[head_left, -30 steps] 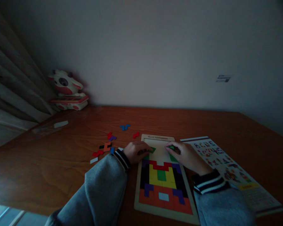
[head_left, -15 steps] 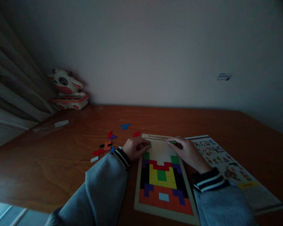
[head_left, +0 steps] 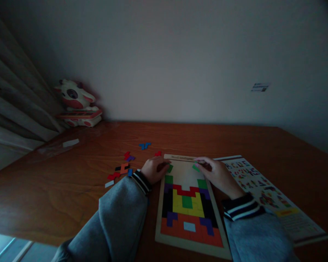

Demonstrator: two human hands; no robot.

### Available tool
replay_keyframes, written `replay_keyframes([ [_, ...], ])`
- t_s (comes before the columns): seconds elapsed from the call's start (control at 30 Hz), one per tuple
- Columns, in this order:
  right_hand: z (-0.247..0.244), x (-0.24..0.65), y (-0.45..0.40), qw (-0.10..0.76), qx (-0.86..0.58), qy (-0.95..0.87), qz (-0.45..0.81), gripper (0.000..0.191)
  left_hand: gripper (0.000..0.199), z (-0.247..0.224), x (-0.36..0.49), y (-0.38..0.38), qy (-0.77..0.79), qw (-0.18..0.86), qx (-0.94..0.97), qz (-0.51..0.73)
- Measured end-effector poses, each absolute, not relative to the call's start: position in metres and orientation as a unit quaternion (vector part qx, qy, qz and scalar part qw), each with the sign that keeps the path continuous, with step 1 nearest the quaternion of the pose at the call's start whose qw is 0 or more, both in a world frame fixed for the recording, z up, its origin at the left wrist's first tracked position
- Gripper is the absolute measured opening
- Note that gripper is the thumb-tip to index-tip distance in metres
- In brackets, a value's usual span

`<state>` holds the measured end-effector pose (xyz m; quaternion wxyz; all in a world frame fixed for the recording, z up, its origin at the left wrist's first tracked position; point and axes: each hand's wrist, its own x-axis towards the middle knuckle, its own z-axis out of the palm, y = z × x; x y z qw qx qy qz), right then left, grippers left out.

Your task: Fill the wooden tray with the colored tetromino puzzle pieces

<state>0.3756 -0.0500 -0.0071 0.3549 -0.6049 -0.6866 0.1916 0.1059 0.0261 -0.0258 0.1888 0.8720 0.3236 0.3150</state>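
Several loose pieces (head_left: 124, 168) lie left of the board (head_left: 191, 246), likely for easy reach. Left hand (head_left: 154, 170) pinches one green piece (head_left: 170, 168) at the board's upper left; right hand (head_left: 215, 174) pinches another green piece (head_left: 196, 167) at upper right, fingertip grips probably for fine control, printed sheet (head_left: 262, 194) alongside for viewing.

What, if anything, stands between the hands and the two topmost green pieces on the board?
Nothing visible: the left hand is at the left green piece, the right hand at the right piece. Bare board separates the pieces.
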Motion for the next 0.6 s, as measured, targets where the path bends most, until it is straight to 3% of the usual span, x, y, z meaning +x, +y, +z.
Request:
replay_keyframes([
  [0.37, -0.0145, 0.3783, -0.0476, 0.321, -0.594, -0.703, 0.225, 0.022, 0.019, -0.0285, 0.1074, 0.0294, 0.263, 0.121, 0.912, 0.289],
  [0.6, -0.0136, 0.3788, -0.0481, 0.288, -0.585, -0.734, 0.19, 0.022, 0.022, -0.0293, 0.1083, 0.0266, 0.182, 0.141, 0.932, 0.28],
])
